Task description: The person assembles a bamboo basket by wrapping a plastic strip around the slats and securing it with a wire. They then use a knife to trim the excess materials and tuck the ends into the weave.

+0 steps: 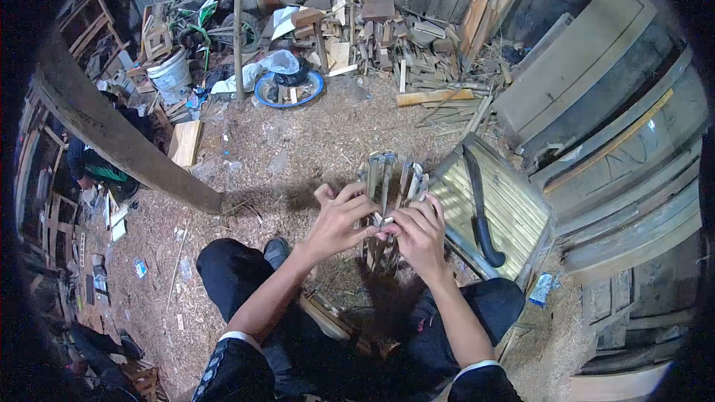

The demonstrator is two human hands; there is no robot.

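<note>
My left hand (342, 217) and my right hand (419, 232) meet in front of me, fingers bent and fingertips pinched close together. Between them shows a small pale piece (383, 220), too small to name and partly covered by the fingers. Just behind and below the hands stands a bundle of narrow wooden sticks (386, 171), some with light tops. To the right of my right hand, a long dark blade with a black handle, like a machete (480, 205), lies on a slatted panel (519, 212).
A leaning wooden post (123, 134) rises at left. A blue-rimmed basin (289, 97), a white bucket (170, 78) and a scrap wood pile (402, 45) are at the back. Large boards (577, 63) lean at right. Other people crouch or sit at the left edge. Shavings cover the floor.
</note>
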